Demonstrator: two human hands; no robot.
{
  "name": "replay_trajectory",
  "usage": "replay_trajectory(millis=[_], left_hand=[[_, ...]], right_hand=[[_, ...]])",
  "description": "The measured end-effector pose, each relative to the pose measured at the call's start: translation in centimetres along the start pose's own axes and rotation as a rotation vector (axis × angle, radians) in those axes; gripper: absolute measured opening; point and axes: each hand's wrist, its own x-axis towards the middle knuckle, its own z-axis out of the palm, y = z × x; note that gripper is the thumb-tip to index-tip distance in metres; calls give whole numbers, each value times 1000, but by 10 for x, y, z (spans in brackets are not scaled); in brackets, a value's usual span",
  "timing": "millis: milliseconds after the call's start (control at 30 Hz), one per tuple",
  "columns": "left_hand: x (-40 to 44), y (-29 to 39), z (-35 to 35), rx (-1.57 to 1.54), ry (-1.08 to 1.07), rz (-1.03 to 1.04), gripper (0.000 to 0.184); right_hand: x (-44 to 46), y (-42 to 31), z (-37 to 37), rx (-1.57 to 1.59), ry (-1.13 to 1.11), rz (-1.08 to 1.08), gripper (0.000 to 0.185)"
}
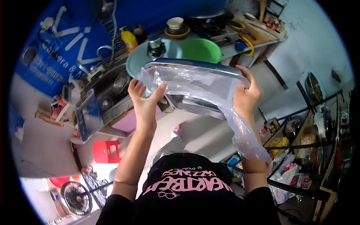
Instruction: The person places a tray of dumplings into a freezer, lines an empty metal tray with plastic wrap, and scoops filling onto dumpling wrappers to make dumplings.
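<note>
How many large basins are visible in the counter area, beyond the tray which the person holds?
2: a light-blue basin and, to its right in the picture, a green basin. The tray may hide others.

From the middle of the view, a blue banner (80, 22) hangs at 10 o'clock, above a sink (103, 90) between 9 and 10. At 11 are a yellow bottle (128, 39) and a blue basin (137, 62); at 12, stacked bowls (175, 23); towards 1, a green basin (205, 50). A stove (225, 39) sits at 1, a wooden board (268, 35) between 1 and 2. A rack (296, 189) with bags (283, 182) stands towards 4, a red stool (101, 151) at 8, a fan (76, 198) between 7 and 8.
</note>
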Motion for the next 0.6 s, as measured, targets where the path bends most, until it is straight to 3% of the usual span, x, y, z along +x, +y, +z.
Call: replay_trajectory(millis=[67, 133, 167, 233, 333, 400, 467, 533, 600], left_hand=[[1, -11, 16, -31, -124, -97, 78], [-2, -17, 40, -176, -489, -658, 78], [-2, -21, 59, -182, -543, -676, 78], [0, -27, 100, -315, -703, -949, 74], [8, -62, 162, -303, -873, -884, 80], [22, -86, 202, -416, -942, -977, 81], [22, -77, 252, -513, -921, -1025, 79], [33, -80, 298, -434, -929, -996, 80], [53, -108, 341, -185, -1246, -573, 80]], right_hand=[[3, 24, -14, -116, 45, -103, 41], [5, 42, -26, -254, 56, -174, 44], [9, 49, -29, -283, 115, -311, 44], [14, 60, -40, -427, 38, -278, 45], [34, 92, -51, -548, 56, -264, 46], [53, 110, -58, -617, 73, -254, 45], [76, 127, -66, -657, 32, -173, 33], [101, 157, -78, -627, 106, -6, 39], [131, 198, -101, -655, 259, 121, 42]])
